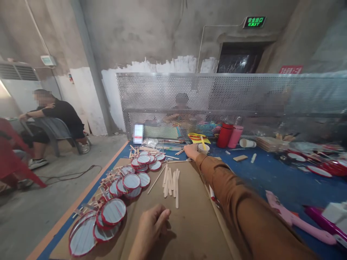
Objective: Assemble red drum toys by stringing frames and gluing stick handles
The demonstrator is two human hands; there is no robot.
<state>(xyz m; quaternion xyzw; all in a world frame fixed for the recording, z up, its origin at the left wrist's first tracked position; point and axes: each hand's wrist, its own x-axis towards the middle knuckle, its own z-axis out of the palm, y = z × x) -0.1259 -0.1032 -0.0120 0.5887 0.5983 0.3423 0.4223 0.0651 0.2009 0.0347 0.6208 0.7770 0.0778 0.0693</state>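
Note:
My left hand [155, 224] rests low over the brown cardboard [195, 220]. Its fingers are loosely curled in and the thumb lies over them; nothing shows in it. Just beyond it lies a loose bundle of flat wooden sticks [170, 182]. My right arm stretches far forward, and my right hand [192, 151] is beside a paper cup [204, 148] with a yellow stick in it. Small wooden pieces [180, 151] lie at its fingertips, which are too small and hidden to read. Left of the bundle are piled round, red-rimmed discs [131, 181] with wooden sticks attached.
A phone [138, 133] stands at the back left. Along the perforated metal screen [162, 94] are a red bottle [225, 135], a pink bottle [235, 137] and a tipped cup [247, 143]. A pink glue gun [298, 220] lies at right. A person [59, 112] sits at far left.

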